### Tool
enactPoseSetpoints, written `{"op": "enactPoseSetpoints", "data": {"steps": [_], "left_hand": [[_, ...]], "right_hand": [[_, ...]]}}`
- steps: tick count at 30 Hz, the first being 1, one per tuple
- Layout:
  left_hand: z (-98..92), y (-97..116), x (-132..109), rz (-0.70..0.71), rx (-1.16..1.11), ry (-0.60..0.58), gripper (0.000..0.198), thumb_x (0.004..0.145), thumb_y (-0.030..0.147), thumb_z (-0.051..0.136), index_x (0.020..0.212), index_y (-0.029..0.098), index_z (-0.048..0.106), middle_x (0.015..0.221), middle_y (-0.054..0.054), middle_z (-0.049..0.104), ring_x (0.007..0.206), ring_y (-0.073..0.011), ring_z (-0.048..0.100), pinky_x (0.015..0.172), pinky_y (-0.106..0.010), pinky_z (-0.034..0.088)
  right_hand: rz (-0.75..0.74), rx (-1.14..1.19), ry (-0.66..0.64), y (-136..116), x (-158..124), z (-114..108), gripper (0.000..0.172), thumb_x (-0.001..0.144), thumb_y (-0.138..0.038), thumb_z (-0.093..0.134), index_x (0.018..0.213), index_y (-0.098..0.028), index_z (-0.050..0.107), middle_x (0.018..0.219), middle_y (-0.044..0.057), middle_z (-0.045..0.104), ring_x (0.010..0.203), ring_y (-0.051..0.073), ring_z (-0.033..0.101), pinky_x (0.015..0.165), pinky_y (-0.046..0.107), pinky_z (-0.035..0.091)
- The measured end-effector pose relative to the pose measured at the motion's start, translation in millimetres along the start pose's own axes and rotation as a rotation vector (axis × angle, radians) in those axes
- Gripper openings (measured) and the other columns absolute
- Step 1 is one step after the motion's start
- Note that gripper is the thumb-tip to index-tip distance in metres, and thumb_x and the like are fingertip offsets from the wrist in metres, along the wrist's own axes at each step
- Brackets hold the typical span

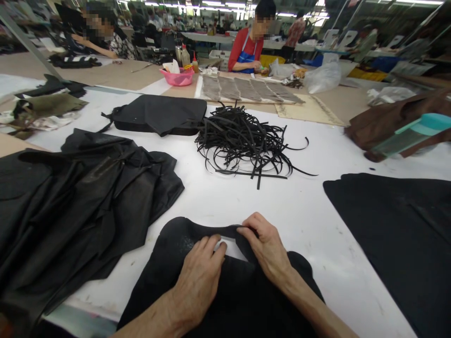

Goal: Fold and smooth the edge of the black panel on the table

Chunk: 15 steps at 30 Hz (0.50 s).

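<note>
Fingers (251, 232) of the right hand (269, 249), pinched together on the lifted upper edge of the black piece; left hand (200, 270) laid on the same piece, fingers nearly flat beside a white patch (234, 249); whether they also grip an edge, cannot tell; black piece (243, 300), directly before the person, on the white-topped counter (296, 206).

Progress, by judgement: under way, not finished; one stretch of edge raised between the hands; remaining outline apparently not yet worked, its near end out of view; nature of the white patch, backing or counter showing through, uncertain.

Surroundings: crumpled black sheet (102, 192), left, near the piece yet apart, likeliest to crowd the left side; flat black sheet (398, 234), right, beyond the right forearm; tangled black strips (243, 141), ahead of the hands, well apart; black stack (158, 112), just left of the strips; brown bundle (384, 117) with turquoise-lidded bottle (405, 136), far right; pink basket (178, 77) and grey sheets (246, 89), farther off; co-worker in red sleeves and blue apron (246, 51), across the counter, hands well away.
</note>
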<state>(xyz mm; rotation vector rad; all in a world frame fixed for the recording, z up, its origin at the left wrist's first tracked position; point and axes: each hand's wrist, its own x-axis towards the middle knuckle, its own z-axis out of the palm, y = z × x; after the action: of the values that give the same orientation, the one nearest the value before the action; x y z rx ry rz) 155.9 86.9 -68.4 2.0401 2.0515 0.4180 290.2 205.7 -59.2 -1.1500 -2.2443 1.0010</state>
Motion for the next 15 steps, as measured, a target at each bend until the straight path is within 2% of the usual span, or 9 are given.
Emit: {"op": "enactPoseSetpoints", "data": {"steps": [4,7,9,11,15], "left_hand": [[-6.2,11,6,0.041,-0.197,-0.117,0.024,0.084,0.008,0.037,0.094,0.019,0.056,0.089,-0.004,0.063,0.082,-0.0181,0.057,0.075,-0.033,0.051],[-7.6,18,5,0.089,-0.282,-0.154,0.021,0.084,0.008,0.038,0.088,0.019,0.055,0.086,-0.003,0.062,0.078,-0.0171,0.058,0.069,-0.029,0.051],[-8.9,19,2,0.137,-0.323,-0.066,0.02,0.084,0.009,0.038,0.088,0.019,0.054,0.092,-0.005,0.061,0.082,-0.0167,0.059,0.071,-0.028,0.051],[-12.9,15,-2,0.197,-0.367,0.074,0.02,0.085,0.009,0.038,0.094,0.019,0.054,0.096,-0.005,0.061,0.084,-0.015,0.059,0.073,-0.025,0.05],[-31.3,3,-5,0.26,-0.411,0.273,0.028,0.085,0.007,0.044,0.109,0.02,0.05,0.1,-0.004,0.06,0.085,-0.0106,0.06,0.073,-0.016,0.048]], "right_hand": [[-0.041,-0.079,-0.017,6,1,0,0.023,0.088,-0.033,0.046,0.069,-0.023,0.054,0.069,-0.001,0.054,0.064,0.015,0.051,0.061,0.025,0.039],[-0.052,-0.193,-0.05,10,2,-2,0.024,0.089,-0.034,0.046,0.069,-0.023,0.055,0.061,-0.004,0.054,0.056,0.013,0.049,0.057,0.024,0.036],[-0.063,-0.27,-0.042,12,5,-3,0.025,0.09,-0.033,0.046,0.069,-0.023,0.055,0.059,-0.004,0.054,0.054,0.012,0.048,0.056,0.023,0.034],[-0.084,-0.341,-0.032,14,8,-4,0.024,0.09,-0.03,0.046,0.069,-0.022,0.055,0.06,-0.003,0.056,0.055,0.012,0.049,0.056,0.022,0.033],[-0.155,-0.527,-0.031,20,10,-6,0.023,0.092,-0.026,0.043,0.074,-0.02,0.057,0.069,0.0,0.061,0.062,0.013,0.054,0.056,0.023,0.03]]}}
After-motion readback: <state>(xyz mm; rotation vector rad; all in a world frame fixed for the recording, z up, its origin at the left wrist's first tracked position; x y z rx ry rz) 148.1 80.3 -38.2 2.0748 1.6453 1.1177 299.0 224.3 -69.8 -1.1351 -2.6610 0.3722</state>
